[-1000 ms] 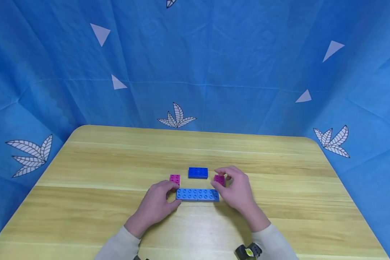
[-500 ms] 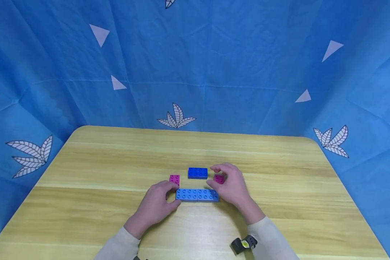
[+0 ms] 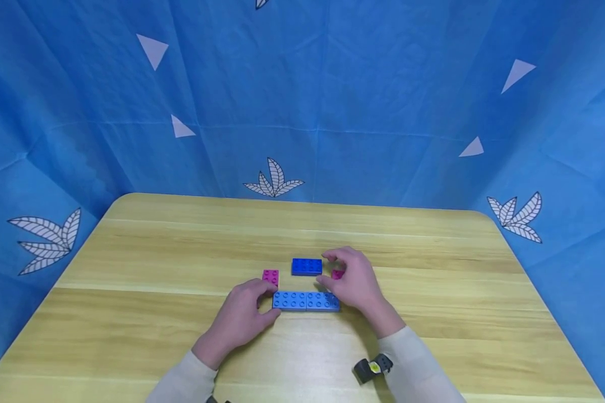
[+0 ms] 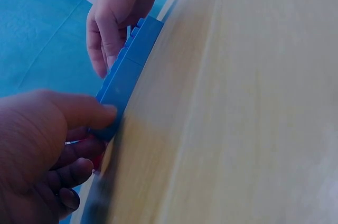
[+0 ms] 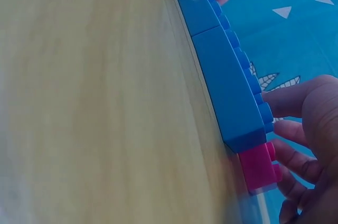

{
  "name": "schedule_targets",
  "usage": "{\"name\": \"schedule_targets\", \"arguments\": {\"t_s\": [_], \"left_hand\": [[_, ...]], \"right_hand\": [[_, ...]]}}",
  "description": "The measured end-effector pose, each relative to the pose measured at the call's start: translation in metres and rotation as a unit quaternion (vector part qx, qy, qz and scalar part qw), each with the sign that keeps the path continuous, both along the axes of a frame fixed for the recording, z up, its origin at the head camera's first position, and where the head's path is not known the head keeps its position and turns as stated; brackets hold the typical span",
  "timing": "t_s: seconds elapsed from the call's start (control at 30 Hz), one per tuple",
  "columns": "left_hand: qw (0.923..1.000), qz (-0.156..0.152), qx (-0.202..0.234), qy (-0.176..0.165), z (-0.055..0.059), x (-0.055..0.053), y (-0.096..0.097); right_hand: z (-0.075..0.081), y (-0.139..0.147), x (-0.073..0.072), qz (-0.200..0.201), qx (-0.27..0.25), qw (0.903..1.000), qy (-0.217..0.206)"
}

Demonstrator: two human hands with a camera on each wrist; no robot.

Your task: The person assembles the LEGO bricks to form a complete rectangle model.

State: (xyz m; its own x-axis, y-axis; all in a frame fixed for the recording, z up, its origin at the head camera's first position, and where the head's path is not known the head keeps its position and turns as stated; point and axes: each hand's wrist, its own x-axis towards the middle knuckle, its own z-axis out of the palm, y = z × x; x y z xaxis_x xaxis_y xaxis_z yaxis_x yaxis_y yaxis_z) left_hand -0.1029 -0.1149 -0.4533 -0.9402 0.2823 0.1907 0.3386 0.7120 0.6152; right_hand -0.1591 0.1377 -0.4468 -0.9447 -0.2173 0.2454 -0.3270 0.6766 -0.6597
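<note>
Two light blue toy building bricks [image 3: 306, 301] lie end to end on the table in a row. My left hand [image 3: 239, 316] pinches the row's left end, thumb on the near side and a finger on the far side; in the left wrist view the thumb [image 4: 95, 110] lies along the brick's side. Behind the row is a dark blue brick [image 3: 307, 267]. My right hand [image 3: 353, 280] hovers beside its right end, thumb and fingers parted with nothing between them. Under that hand a magenta brick [image 3: 337, 274] is partly covered. Another magenta brick [image 3: 270, 276] sits by my left fingers.
The wooden table [image 3: 433, 268] has rounded far corners. A blue cloth [image 3: 383, 101] with white leaf and triangle prints hangs behind and at both sides. A black strapped device [image 3: 372, 368] is on the right wrist.
My right hand has moved left and slightly away from me, from around the right magenta brick toward the dark blue brick. The left hand and the bricks keep their places.
</note>
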Motion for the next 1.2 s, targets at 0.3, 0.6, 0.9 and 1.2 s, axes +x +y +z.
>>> {"name": "schedule_targets", "arguments": {"t_s": [0.3, 0.6, 0.9, 1.2], "left_hand": [[1.0000, -0.004, 0.002, -0.005, 0.000, 0.000, -0.001], [0.9999, -0.002, 0.002, -0.012, 0.002, 0.000, 0.000], [0.9999, -0.001, -0.004, -0.014, 0.000, 0.000, 0.000], [0.9999, -0.001, -0.001, -0.017, 0.001, 0.000, 0.000]], "right_hand": [[-0.002, -0.002, -0.005, -0.002, 0.003, 0.9997, -0.025], [-0.001, -0.006, -0.007, 0.001, 0.008, 0.9997, -0.023], [-0.002, -0.009, -0.009, -0.002, 0.020, 0.9993, -0.033], [-0.002, -0.013, -0.010, -0.001, 0.032, 0.9988, -0.037]]}}
